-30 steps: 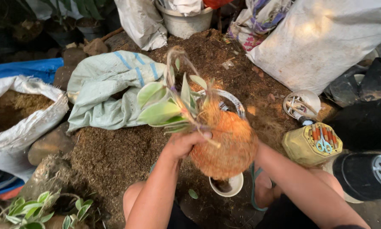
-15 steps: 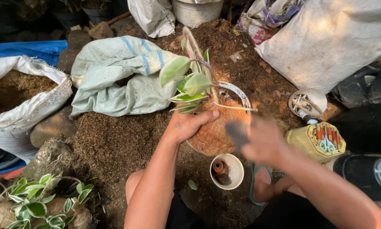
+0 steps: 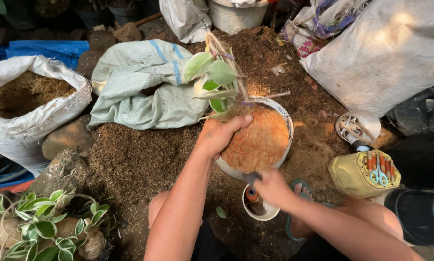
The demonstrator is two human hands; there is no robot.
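My left hand (image 3: 220, 136) grips the top of an orange-brown coconut-fibre ball (image 3: 260, 140) with a green leafy plant (image 3: 216, 79) growing from it. The ball rests in a white bowl (image 3: 287, 124) on the soil. My right hand (image 3: 271, 187) is closed on a small dark object just below the ball, over a small white cup (image 3: 258, 211) that holds an orange spool. What the dark object is cannot be made out.
Loose brown fibre covers the ground. An open white sack of soil (image 3: 31, 104) sits left, a folded pale green sack (image 3: 144, 87) behind, a large white sack (image 3: 386, 53) right. A yellow container with scissors (image 3: 366, 172) and a string reel (image 3: 358, 126) lie right. Finished moss balls (image 3: 43, 232) sit lower left.
The fibre ball has been lowered from mid-air into the white bowl. My right hand left the ball and moved down to the small cup. The view shifted slightly.
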